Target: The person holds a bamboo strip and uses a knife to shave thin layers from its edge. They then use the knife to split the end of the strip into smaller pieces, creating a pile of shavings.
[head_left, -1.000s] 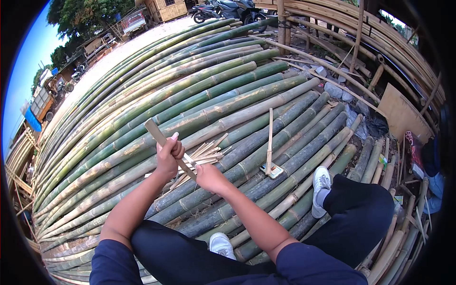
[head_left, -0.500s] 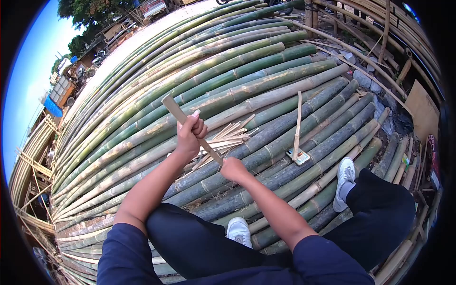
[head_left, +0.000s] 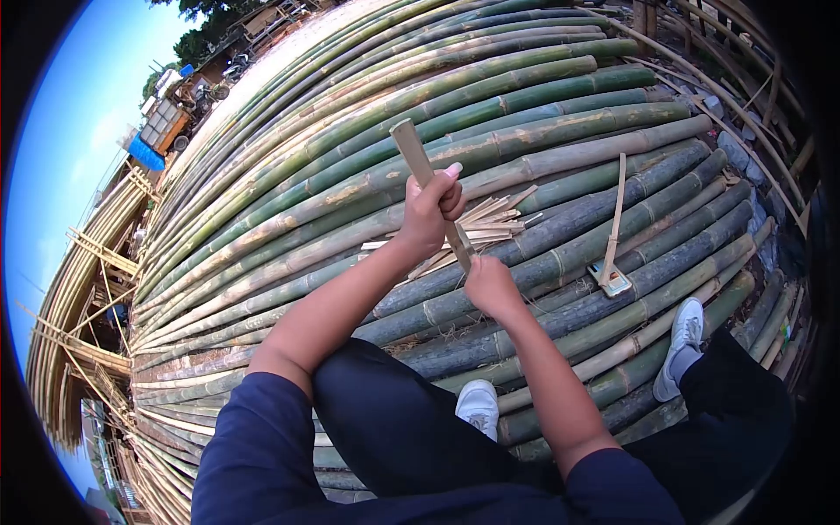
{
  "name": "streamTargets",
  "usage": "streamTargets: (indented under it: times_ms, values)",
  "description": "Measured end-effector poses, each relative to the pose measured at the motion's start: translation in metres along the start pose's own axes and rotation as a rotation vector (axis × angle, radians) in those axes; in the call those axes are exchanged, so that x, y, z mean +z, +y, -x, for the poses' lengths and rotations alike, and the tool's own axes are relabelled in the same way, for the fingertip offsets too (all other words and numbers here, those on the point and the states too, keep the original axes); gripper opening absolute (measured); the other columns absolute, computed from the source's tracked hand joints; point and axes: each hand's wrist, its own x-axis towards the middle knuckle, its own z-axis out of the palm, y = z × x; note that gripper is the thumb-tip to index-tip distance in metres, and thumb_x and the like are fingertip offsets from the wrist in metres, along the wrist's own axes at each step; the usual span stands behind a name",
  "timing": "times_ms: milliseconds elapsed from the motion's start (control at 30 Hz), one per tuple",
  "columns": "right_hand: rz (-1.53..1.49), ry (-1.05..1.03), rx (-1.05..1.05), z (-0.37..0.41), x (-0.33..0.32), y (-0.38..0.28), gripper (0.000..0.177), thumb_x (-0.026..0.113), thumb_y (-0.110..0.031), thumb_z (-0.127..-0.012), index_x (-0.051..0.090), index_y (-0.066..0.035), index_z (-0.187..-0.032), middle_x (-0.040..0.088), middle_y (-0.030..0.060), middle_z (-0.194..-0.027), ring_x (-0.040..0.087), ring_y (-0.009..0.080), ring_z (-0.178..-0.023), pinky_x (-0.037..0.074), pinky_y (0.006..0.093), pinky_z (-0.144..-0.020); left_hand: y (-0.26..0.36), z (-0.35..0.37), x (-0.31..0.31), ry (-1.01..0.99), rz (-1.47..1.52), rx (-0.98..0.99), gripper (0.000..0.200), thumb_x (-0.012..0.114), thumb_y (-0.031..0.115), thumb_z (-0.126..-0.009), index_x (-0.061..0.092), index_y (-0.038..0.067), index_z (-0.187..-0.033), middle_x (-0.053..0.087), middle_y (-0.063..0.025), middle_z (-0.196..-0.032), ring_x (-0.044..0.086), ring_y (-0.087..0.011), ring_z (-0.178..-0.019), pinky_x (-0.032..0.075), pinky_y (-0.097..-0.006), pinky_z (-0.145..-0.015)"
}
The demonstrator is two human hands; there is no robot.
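My left hand (head_left: 431,210) is wrapped round the middle of a flat bamboo strip (head_left: 411,150), which slants from upper left to lower right. At the strip's lower end my right hand (head_left: 492,285) is closed round it; whether it also holds something else is hidden. Just behind the hands, a pile of thin split bamboo sticks (head_left: 497,220) lies on the bamboo poles (head_left: 560,131). To the right, a phone-like device (head_left: 610,280) rests on the poles with a thin bamboo stick (head_left: 619,210) standing over it.
Long bamboo poles fill the ground under and in front of me. My white shoes (head_left: 478,408) stand on them. Stacked poles (head_left: 87,297) on a frame are at the left, a truck (head_left: 163,127) far behind. Stones (head_left: 739,153) and wooden rails lie at the right.
The view has turned, so the poles, device and hands appear further right. Both hands keep their grip on the strip, which now looks steeper.
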Motion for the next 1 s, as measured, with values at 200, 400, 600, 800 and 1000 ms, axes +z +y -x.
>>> streamTargets:
  times_ms: [200, 400, 600, 800, 1000]
  values:
    - [-0.040, -0.252, 0.271, -0.011, -0.005, 0.019, 0.038, 0.041, -0.022, -0.097, 0.064, 0.007, -0.087, 0.063, 0.0297, -0.085, 0.062, 0.0462, -0.084, 0.048, 0.0502, -0.077, -0.032, 0.009, -0.004, 0.002, -0.078, -0.040, 0.045, 0.056, 0.022, -0.091, 0.028, 0.013, -0.056, 0.022, 0.0034, -0.049, 0.020, -0.0083, -0.042, 0.016, -0.0288, -0.043]
    - [-0.199, 0.001, 0.143, -0.006, -0.061, -0.008, 0.041, 0.040, -0.025, -0.099, 0.059, 0.008, -0.084, 0.059, 0.0278, -0.073, 0.060, 0.0430, -0.071, 0.045, 0.0474, -0.068, 0.008, 0.004, 0.001, -0.072, 0.100, -0.038, 0.048, 0.048, 0.025, -0.095, 0.023, 0.014, -0.055, 0.019, 0.0036, -0.048, 0.018, -0.0097, -0.041, 0.018, -0.0287, -0.043]
    - [-0.277, -0.007, 0.107, -0.007, -0.065, 0.015, 0.041, 0.038, -0.031, -0.102, 0.051, -0.002, -0.076, 0.042, 0.0001, -0.053, 0.037, 0.0104, -0.037, 0.030, 0.0318, -0.034, 0.002, 0.001, -0.004, -0.004, 0.029, -0.052, 0.047, 0.049, 0.025, -0.095, 0.024, 0.014, -0.056, 0.019, 0.0030, -0.048, 0.018, -0.0095, -0.042, 0.017, -0.0292, -0.043]
    - [-0.389, -0.013, 0.090, -0.004, -0.039, 0.009, 0.029, 0.057, -0.027, -0.095, 0.056, -0.001, -0.082, 0.049, -0.0002, -0.058, 0.045, 0.0095, -0.045, 0.036, 0.0297, -0.041, -0.005, 0.006, -0.003, -0.044, 0.093, -0.080, 0.047, 0.050, 0.026, -0.095, 0.025, 0.013, -0.057, 0.019, 0.0032, -0.049, 0.019, -0.0095, -0.042, 0.018, -0.0288, -0.044]
    - [-0.480, 0.058, -0.156, -0.006, 0.005, 0.024, 0.024, 0.069, -0.019, -0.085, 0.063, 0.001, -0.096, 0.064, 0.0123, -0.075, 0.057, 0.0202, -0.067, 0.047, 0.0356, -0.067, -0.001, 0.012, 0.006, -0.082, 0.010, -0.073, 0.046, 0.051, 0.026, -0.094, 0.027, 0.013, -0.057, 0.022, 0.0028, -0.050, 0.022, -0.0102, -0.043, 0.021, -0.0273, -0.045]
